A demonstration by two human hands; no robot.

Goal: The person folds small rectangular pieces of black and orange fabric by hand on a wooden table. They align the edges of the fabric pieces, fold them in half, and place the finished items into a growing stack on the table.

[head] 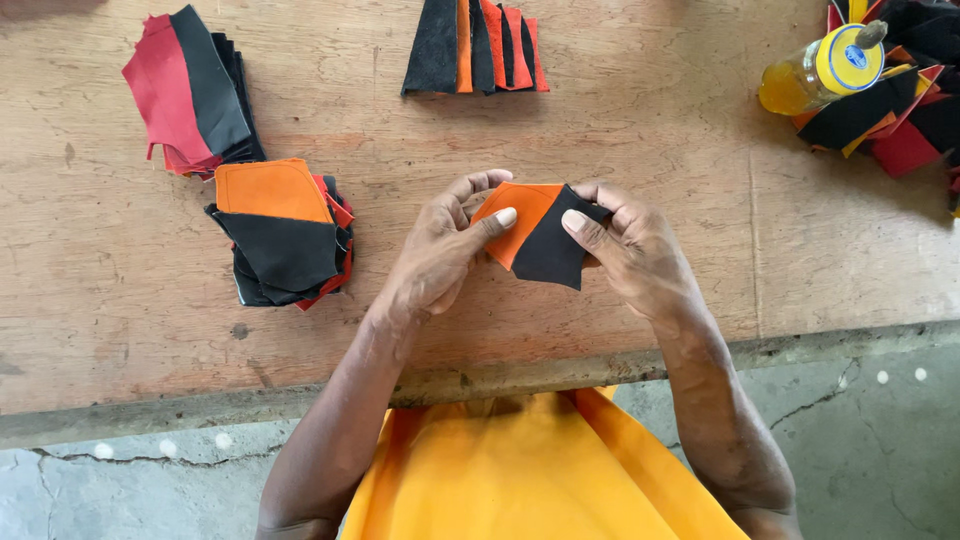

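Observation:
Both hands hold one small joined leather piece point(537, 235), orange on its left half and black on its right, just above the wooden table point(120, 290). My left hand point(440, 250) pinches the orange half, thumb on top. The black half is pinched by my right hand point(625, 250), thumb pressing on its face. The two thumbs lie close to the line where the colours meet.
A stack of orange-and-black joined pieces point(283, 232) lies at the left. Behind it sits a red and black pile point(190, 90). Strips of black, orange and red point(475, 45) lie at the top centre. A yellow bottle point(820, 70) rests on scraps point(905, 110) at the top right.

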